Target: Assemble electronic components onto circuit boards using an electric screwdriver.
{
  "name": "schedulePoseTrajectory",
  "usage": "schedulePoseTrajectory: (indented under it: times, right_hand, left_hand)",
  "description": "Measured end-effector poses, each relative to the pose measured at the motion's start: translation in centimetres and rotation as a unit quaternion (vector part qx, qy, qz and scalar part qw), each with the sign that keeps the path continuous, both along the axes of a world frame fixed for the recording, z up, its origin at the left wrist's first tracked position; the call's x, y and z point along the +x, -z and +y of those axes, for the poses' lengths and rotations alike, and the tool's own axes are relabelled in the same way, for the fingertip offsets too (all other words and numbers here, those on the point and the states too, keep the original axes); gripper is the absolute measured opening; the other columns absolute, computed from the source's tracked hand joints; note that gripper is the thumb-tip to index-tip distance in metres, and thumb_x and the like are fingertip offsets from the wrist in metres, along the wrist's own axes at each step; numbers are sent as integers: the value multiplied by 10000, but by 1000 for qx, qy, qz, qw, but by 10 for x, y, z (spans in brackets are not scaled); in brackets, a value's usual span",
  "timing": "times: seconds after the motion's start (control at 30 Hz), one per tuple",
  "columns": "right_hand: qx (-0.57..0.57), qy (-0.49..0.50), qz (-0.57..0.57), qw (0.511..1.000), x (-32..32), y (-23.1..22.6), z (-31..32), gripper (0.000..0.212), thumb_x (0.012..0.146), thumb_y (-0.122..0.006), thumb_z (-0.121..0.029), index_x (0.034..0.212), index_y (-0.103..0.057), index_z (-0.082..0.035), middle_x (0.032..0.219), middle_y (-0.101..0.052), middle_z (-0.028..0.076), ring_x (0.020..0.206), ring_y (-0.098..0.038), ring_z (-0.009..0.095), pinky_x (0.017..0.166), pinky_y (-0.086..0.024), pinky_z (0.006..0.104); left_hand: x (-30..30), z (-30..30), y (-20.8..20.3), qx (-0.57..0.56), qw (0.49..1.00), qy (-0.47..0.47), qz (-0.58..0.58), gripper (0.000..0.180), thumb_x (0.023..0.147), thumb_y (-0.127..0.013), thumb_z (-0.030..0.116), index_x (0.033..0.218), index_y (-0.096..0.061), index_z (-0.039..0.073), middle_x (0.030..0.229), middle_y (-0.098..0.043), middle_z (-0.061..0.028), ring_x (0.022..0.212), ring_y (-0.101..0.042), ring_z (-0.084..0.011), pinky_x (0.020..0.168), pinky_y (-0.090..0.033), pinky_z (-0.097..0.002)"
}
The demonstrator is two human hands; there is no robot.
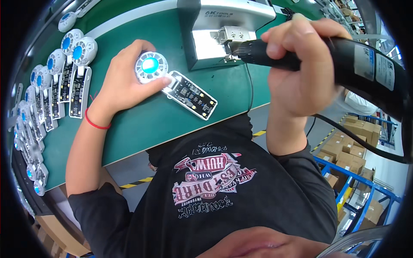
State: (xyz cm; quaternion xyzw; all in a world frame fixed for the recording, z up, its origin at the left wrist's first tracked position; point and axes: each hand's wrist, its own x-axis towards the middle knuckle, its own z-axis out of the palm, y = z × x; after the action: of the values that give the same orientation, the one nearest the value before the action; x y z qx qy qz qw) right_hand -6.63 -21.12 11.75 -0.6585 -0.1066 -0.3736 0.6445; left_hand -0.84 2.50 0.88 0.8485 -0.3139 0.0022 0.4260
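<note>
Boxes (pixel 361 129) crowd behind a blue rail (pixel 357 177), contents unseen. On the green bench (pixel 142 129), similar units (pixel 77 94) line the left; a silver feeder (pixel 232 21) stands beyond. The left hand (pixel 129 73) grasps 1 unit (pixel 189 94) over the bench — white, blue-centred round head, bare circuit board. The right hand (pixel 303 64) clenches a black driver (pixel 350 60) — tip at the feeder.

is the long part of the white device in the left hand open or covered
Open on the side facing the camera: the white device shows its dark circuit board bare.
</note>
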Motion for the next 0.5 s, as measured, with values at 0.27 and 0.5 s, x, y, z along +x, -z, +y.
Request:
schedulePoseTrajectory:
  times: [0.27, 0.5]
  right_hand:
    - [1, -306, 14, 952, 1, 12, -21, 419, 871, -458, -76, 1275, -562, -38, 746, -520, 60, 579, -490, 164, 683, -476, 375]
    - [33, -301, 43, 952, -7, 31, 7, 445, 867, -461, -65, 1302, -551, -38, 755, -538, 65, 581, -498, 169, 684, -480, 372]
  left_hand:
    - [-8, -4, 4, 7, 997, 16, -71, 424, 733, -798, 288, 1041, -624, 54, 905, -669, -103, 713, -622, -266, 702, -495, -337]
    - [-5, -2, 7, 30, 994, 33, -98, 426, 721, -798, 230, 1062, -634, 32, 980, -674, -107, 727, -615, -254, 696, -495, -328]
